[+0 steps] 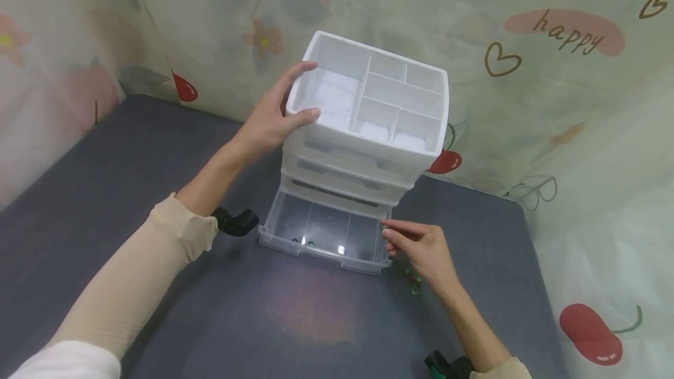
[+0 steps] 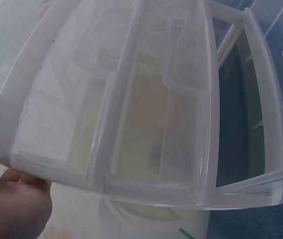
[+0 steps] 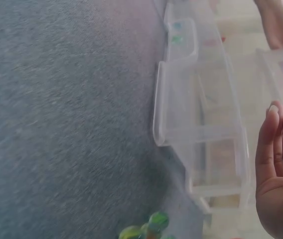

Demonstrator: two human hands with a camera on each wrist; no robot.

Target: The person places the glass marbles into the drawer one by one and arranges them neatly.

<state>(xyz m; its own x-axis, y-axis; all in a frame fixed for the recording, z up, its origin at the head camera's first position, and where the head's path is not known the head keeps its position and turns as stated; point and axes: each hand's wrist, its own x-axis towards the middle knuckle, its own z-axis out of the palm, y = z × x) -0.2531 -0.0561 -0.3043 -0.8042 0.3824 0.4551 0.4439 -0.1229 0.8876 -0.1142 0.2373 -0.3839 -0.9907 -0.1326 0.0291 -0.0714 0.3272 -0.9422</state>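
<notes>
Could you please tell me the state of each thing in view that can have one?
Bottom drawer: pulled open
Upper drawers: shut
Top tray: uncovered
Drawer marbles: lying near the front
Table marbles: loose, beside the drawer
Left hand: gripping the tray's edge
Right hand: pinching a small object, apparently a marble

Dark grey tabletop (image 1: 210, 314), white drawer unit (image 1: 347, 159) on it, green marbles (image 1: 413, 282) just beside
</notes>
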